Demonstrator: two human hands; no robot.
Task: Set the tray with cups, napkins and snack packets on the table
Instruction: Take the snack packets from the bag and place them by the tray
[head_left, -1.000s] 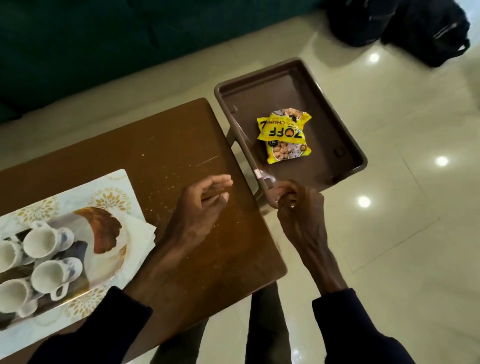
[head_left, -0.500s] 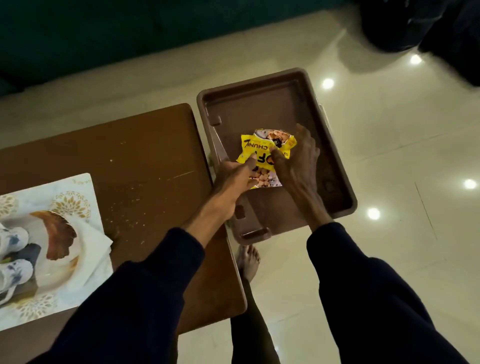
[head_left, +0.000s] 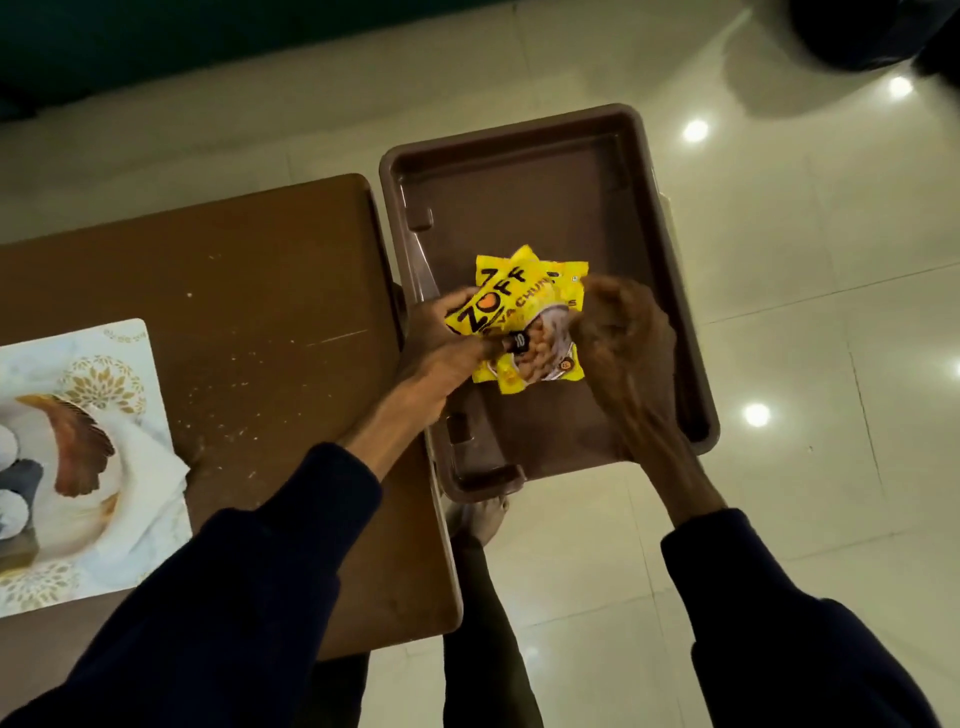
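Note:
Yellow snack packets (head_left: 524, 306) are held over the inside of a brown plastic tray (head_left: 519, 171) that stands just right of the wooden table (head_left: 260, 270). My left hand (head_left: 447, 338) grips the top packet at its left edge, thumb on its front. My right hand (head_left: 623, 338), blurred, is closed on the packets' right side. At the far left of the table a patterned serving tray (head_left: 119, 343) carries white napkins (head_left: 150, 467) and cups (head_left: 10, 478), the cups mostly cut off by the frame edge.
Glossy cream floor tiles (head_left: 779, 312) surround the brown tray. My bare foot (head_left: 478, 519) shows below the tray's near edge. A dark sofa (head_left: 156, 41) runs along the back and a dark bag (head_left: 857, 31) sits at the top right.
Both hands moved from the tray's near edge into the tray and took hold of the yellow packets, which are now lifted and turned. The view has shifted right, so the cups are nearly out of frame.

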